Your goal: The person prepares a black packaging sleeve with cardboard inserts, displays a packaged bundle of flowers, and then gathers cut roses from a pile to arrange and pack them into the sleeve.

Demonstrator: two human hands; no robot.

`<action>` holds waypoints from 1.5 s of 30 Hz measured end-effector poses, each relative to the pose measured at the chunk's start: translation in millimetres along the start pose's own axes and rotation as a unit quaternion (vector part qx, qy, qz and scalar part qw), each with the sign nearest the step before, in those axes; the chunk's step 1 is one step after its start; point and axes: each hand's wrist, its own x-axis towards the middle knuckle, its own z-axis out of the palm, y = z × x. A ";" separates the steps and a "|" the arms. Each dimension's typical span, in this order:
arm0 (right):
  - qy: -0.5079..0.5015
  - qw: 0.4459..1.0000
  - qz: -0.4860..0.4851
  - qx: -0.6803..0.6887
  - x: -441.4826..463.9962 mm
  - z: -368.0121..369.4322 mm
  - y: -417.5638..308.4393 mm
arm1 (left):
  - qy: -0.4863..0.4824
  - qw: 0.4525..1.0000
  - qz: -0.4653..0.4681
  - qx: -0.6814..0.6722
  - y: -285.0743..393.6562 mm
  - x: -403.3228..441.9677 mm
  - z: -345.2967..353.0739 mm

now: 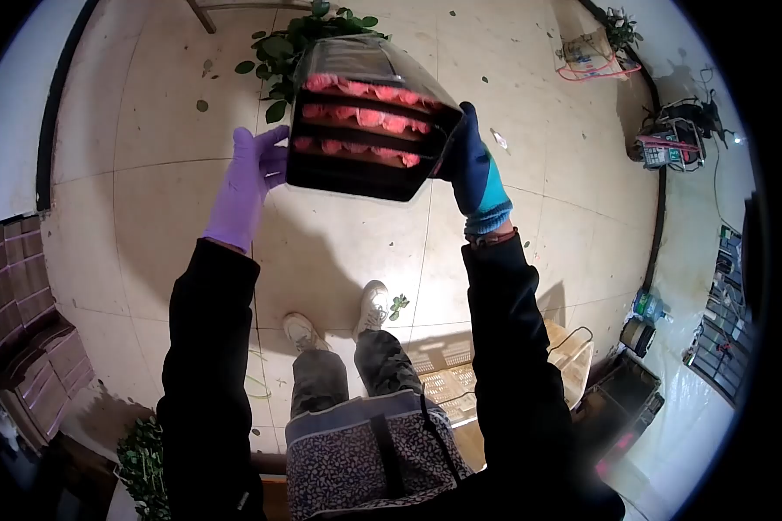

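While the tiled floor is spreading under the whole scene, a stack of cardboard boxes is standing along the left side. A person is stretching both arms forward in black sleeves, and is wearing a patterned apron with a grey-blue band along its far edge. Near the right sleeve, a pale plastic crate is sitting low, partly hiding behind the arm. In front of the person, the rose bundle is hanging in the air above the floor, between the two hands. Its dark wrapping is separating the coral-red roses into three rows, clear plastic is covering the upper part, and green foliage is showing beyond its far end. The right hand, in a navy and turquoise glove, is clasping the right edge; its grip is pinching the bundle there, although some fingers are hiding behind. The left hand, in a purple glove, is touching the left edge with bent fingers, but I cannot tell whether its grip is closing or only supporting. Below, two white shoes are pointing forward. Smallest, a leaf sprig is lying just beside the right shoe.
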 end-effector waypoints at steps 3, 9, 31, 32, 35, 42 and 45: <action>-0.017 0.998 -0.032 0.047 3.8 0.3 1.8 | 0.032 0.999 0.019 -0.001 6.5 -1.8 13.1; 0.014 0.993 -0.056 0.108 -5.8 4.9 -1.3 | 0.031 0.998 0.036 -0.029 -2.7 -0.6 24.1; -0.003 0.978 -0.167 0.126 3.0 -17.9 -7.9 | 0.027 0.992 0.084 -0.091 25.8 14.2 69.2; 0.024 0.960 -0.278 -0.032 1.0 -18.4 -6.0 | 0.030 0.991 0.092 -0.095 27.9 14.8 70.8; 0.063 0.905 -0.371 -0.199 -3.9 -19.4 -2.4 | 0.029 0.991 0.098 -0.091 31.1 15.6 73.3; 0.036 0.966 -0.255 -0.023 9.8 -26.5 5.0 | 0.016 0.993 0.086 -0.084 26.0 18.5 74.7; 0.069 0.911 -0.367 -0.173 3.4 -21.2 1.3 | 0.023 0.992 0.090 -0.083 27.7 19.6 76.5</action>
